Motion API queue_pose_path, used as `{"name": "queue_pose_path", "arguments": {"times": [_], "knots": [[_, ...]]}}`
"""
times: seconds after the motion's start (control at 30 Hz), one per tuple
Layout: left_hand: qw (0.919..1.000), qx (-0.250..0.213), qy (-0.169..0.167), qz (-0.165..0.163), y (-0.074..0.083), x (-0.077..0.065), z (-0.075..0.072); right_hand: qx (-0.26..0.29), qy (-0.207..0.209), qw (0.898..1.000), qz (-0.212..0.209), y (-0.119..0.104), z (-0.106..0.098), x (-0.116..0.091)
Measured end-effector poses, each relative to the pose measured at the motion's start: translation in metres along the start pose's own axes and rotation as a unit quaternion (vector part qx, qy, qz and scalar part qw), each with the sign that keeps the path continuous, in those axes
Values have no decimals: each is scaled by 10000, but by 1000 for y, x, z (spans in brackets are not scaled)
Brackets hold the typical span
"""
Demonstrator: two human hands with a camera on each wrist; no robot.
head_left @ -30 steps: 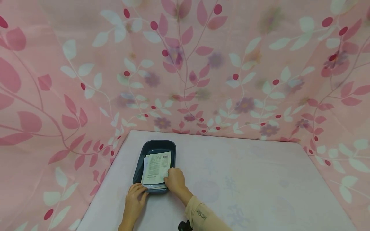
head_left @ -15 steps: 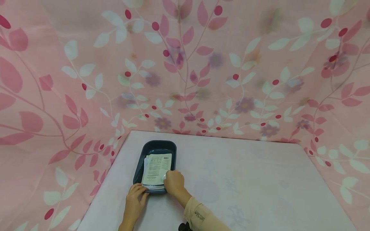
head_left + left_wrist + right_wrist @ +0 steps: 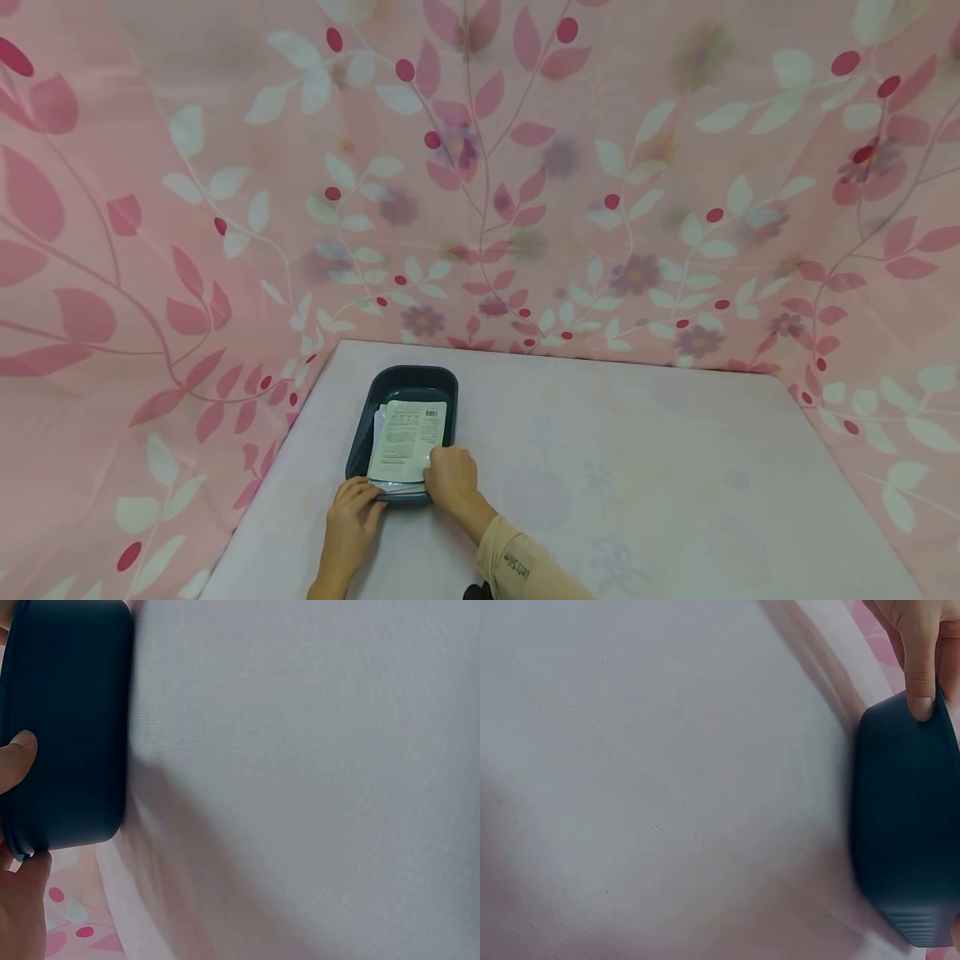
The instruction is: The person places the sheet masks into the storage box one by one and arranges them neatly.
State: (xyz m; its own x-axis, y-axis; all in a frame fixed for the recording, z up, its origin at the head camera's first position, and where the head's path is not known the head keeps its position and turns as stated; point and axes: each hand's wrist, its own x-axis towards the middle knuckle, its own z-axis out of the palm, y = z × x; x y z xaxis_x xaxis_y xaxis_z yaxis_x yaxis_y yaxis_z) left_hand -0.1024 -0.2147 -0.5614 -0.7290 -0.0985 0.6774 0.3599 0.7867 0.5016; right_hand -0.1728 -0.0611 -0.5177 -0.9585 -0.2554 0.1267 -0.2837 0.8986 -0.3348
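A dark blue tray stands on the table with a small stack of flat packets in it. The top one, a pale green packet with printed text and a barcode, overlaps whitish packets at the near end. My left hand grips the tray's near left corner, its thumb against the outer end wall. My right hand is curled over the right rim and pinches the green packet's near right corner; its fingertips are hidden in the head view. In the right wrist view my right hand barely shows at the edge.
The white-covered table extends to the right of the tray. Pink floral fabric hangs behind and at both sides. A small black object shows under the beige right sleeve.
My right hand and the green packet have shifted slightly toward me within the tray. The whitish glint at the packet's near right corner has shrunk. My left hand has stayed on the tray.
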Motion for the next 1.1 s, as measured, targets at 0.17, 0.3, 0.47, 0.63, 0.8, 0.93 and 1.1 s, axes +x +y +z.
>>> {"name": "queue_pose_path", "arguments": {"times": [0.17,0.3,0.47,0.63,0.8,0.93,1.1], "knots": [[10000,-6,20,27,1,0,0,246,-3,9997,-88,2,0,0],[10000,-6,-5,-22,1,0,-1,399,-94,9991,-98,2,-2,0],[10000,-5,-2,-20,2,0,-1,886,-212,9957,-152,5,-8,-2],[10000,-7,5,-8,2,1,-1,1903,-136,9807,-417,16,-13,-5],[10000,-17,59,71,2,1,-1,2841,-89,9563,-680,28,-15,-6],[9999,-23,71,97,1,2,-1,3303,12,9408,-767,35,-17,-8],[9999,-30,54,89,3,1,-1,3565,86,9303,-865,41,-20,-13]]}}
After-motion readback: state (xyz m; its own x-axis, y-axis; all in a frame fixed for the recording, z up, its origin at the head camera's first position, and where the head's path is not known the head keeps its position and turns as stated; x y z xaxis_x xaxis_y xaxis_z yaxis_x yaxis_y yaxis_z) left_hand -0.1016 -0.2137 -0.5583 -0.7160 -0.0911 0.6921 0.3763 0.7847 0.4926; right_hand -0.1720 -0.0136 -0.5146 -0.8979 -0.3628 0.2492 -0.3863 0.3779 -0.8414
